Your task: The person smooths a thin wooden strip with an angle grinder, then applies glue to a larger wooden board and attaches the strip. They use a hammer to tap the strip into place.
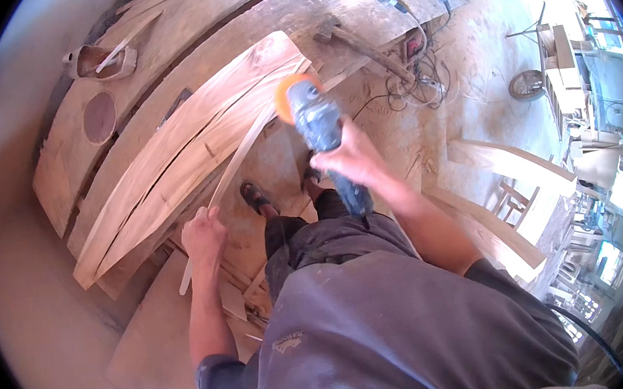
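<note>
On the desk (70, 176), an open, worn box (130, 59) holds a pale stick (133, 35) jutting past its rim. Your left hand (205, 235) closes around a thin wooden strip (237, 160) beside curved, grained planks (173, 159); your right hand (359, 158) grips the grey power tool (317, 119), its round orange disc (286, 99) near the strip's far end.
</note>
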`<state>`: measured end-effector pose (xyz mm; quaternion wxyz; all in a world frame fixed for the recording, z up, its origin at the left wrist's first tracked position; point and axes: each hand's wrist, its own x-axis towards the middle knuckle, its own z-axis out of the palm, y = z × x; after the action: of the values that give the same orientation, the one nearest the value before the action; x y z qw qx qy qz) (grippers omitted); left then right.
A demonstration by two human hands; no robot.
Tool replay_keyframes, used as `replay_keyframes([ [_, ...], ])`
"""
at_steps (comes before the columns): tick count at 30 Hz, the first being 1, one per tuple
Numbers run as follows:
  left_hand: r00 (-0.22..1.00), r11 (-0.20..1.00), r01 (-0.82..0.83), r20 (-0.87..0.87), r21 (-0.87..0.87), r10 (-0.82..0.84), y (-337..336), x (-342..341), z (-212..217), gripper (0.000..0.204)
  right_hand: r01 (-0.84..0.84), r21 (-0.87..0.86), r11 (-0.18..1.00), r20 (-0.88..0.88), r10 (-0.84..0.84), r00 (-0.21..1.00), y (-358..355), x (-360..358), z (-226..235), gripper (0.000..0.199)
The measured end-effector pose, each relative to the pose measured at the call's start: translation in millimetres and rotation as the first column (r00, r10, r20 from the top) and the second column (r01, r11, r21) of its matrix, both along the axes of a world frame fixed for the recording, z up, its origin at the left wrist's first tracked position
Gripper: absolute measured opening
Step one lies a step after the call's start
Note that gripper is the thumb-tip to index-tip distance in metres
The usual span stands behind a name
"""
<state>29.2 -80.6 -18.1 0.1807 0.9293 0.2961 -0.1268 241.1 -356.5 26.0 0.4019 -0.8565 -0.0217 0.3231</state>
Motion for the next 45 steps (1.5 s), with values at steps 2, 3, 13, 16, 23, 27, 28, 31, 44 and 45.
replay_keyframes([
  [2, 1.0, 0.999, -0.014, -0.007, -0.029, 0.014, -0.5, 2.1, 2.9, 0.035, -0.032, 0.07, 0.997, -0.074, 0.037, 0.997, 3.2, -14.1, 0.4, 0.089],
  [3, 1.0, 1.0, 0.004, 0.017, -0.013, -0.004, -0.1, 0.4, 1.3, 0.035, -0.037, 0.096, 0.995, -0.078, 0.044, 0.996, 3.3, -18.1, -1.0, 0.089],
  [13, 1.0, 1.0, 0.017, 0.004, -0.021, -0.016, 2.0, 3.2, 5.7, 0.036, 0.167, 0.287, 0.943, -0.137, -0.132, 0.982, -10.0, 48.2, -12.2, 0.06],
  [16, 1.0, 1.0, 0.004, 0.0, -0.003, -0.004, 0.4, 0.8, 4.8, 0.036, -0.02, 0.119, 0.993, 0.014, 0.019, 1.0, 3.3, 10.0, -16.8, 0.079],
  [23, 1.0, 1.0, -0.006, 0.021, -0.008, 0.006, -0.9, -1.6, -0.6, 0.037, -0.173, 0.024, 0.985, -0.081, 0.174, 0.981, 26.2, -28.2, 5.0, 0.082],
  [27, 1.0, 1.0, 0.012, 0.027, 0.014, -0.012, -1.1, -1.5, 1.6, 0.037, -0.006, 0.181, 0.983, 0.003, 0.006, 1.0, -1.6, 28.9, -11.8, 0.063],
  [28, 1.0, 1.0, 0.016, 0.023, 0.019, -0.017, 0.6, -3.3, -1.4, 0.036, 0.052, 0.222, 0.974, -0.075, -0.036, 0.997, -6.7, 47.7, -9.0, 0.054],
  [31, 0.998, 0.998, 0.042, 0.034, 0.04, -0.043, 3.8, -3.0, -0.2, 0.034, 0.227, 0.282, 0.932, -0.218, -0.168, 0.961, -29.5, 91.6, 0.9, 0.033],
  [44, 0.948, 0.946, 0.283, 0.105, 0.156, -0.301, 92.7, 72.3, 26.6, 0.013, 0.471, 0.132, 0.872, -0.197, -0.442, 0.875, -161.8, 13.5, -27.9, 0.031],
  [45, 0.941, 0.933, 0.321, 0.06, 0.162, -0.334, 105.1, 83.0, 23.2, 0.016, 0.491, 0.125, 0.862, -0.22, -0.459, 0.861, -170.5, 5.6, -35.1, 0.031],
])
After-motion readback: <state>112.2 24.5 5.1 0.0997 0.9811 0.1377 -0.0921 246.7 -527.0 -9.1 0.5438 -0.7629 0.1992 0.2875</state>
